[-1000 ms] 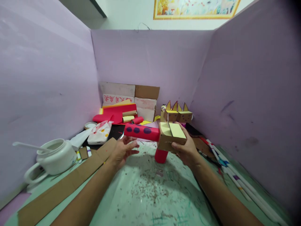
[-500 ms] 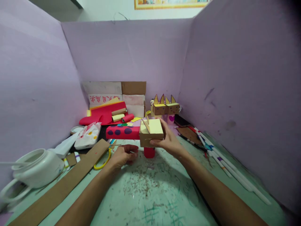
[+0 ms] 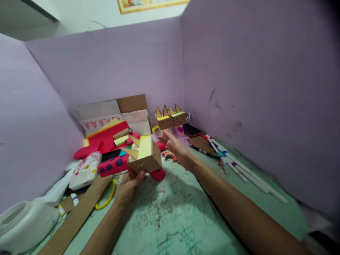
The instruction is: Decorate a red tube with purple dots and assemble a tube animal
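In the head view, my left hand grips a cardboard animal figure from below at its box-shaped head. The head is brown cardboard with a pale yellow top and two pointed ears. A red tube with dark purple spots extends left from it, and a rounded red piece shows beneath. Just to the right of the head, my right hand is apart from it, fingers stretched out and holding nothing.
Two similar eared figures stand at the back. Red and yellow paper lies before a cardboard panel. On the left are a cardboard strip, yellow-handled scissors and a white pot; white sticks lie right.
My left hand has taken hold of the figure, and my right hand has let go and opened. The figure has turned and tilted. The camera view has swung to the right.
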